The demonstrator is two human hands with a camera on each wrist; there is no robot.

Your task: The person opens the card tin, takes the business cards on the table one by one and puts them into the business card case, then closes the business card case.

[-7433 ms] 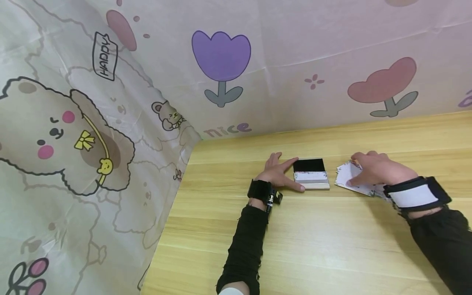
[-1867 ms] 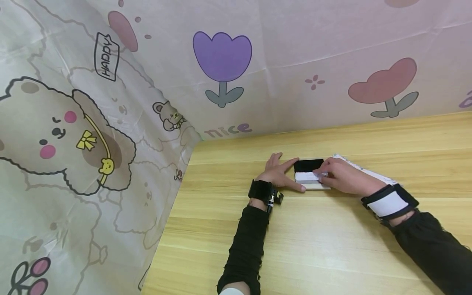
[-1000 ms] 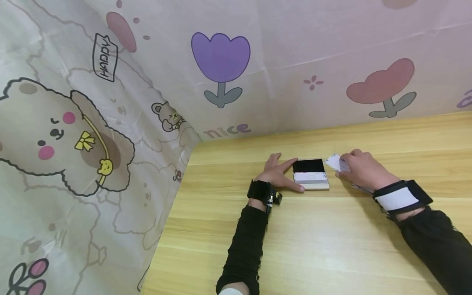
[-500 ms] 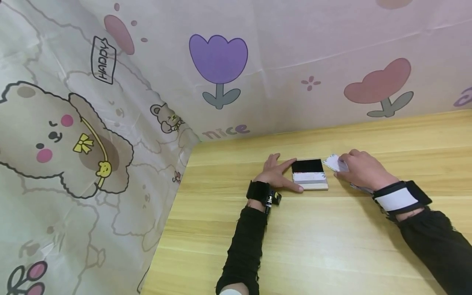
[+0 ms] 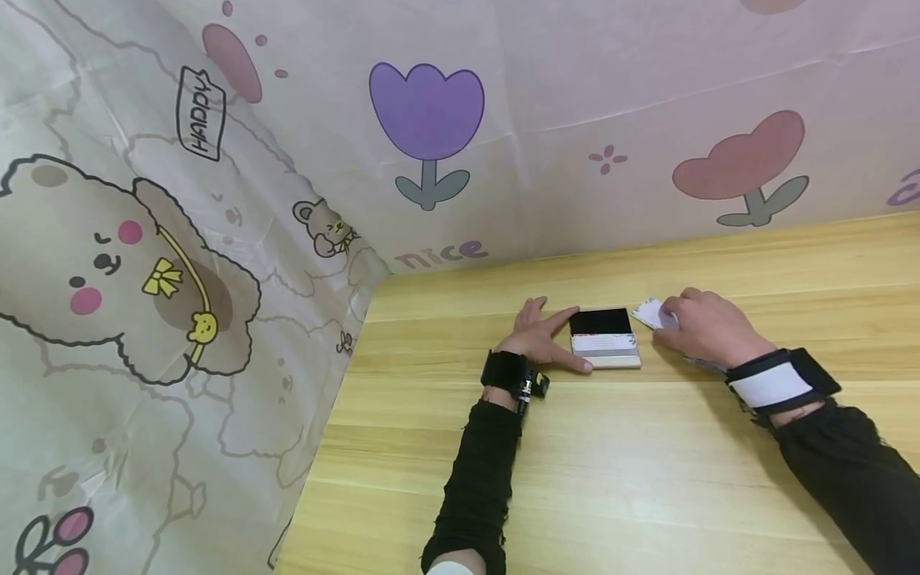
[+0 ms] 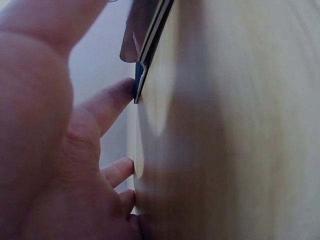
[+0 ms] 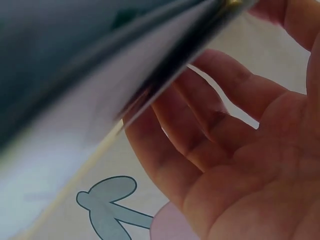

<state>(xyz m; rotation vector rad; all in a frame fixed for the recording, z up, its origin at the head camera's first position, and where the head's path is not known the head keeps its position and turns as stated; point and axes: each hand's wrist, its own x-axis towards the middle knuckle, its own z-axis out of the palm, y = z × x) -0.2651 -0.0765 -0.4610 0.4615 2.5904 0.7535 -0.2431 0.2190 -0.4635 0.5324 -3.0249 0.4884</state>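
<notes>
A flat open card case [image 5: 605,321] lies on the table, black in its upper part, with white printed cards [image 5: 604,342] across its lower part. My left hand [image 5: 535,337] rests at the case's left side with spread fingers; thumb and index finger reach its two left corners. In the left wrist view the index fingertip [image 6: 127,90] meets the thin case edge [image 6: 145,55]. Just right of the case, my right hand [image 5: 707,326] grips white cards [image 5: 650,314] with printed edges. Blurred sheets [image 7: 100,100] cross the right wrist view, fingers curled at their edge.
The wood-grain table [image 5: 611,479] reaches toward me and to the right. A printed cloth [image 5: 546,104] with flowers stands along its back edge, and another cloth [image 5: 165,383] with bears hangs along the left.
My right hand has gone from the stack on the right to the cards in the case, then back rightward, where it grips cards. Nearly still in the last second. My left hand stays in place.
</notes>
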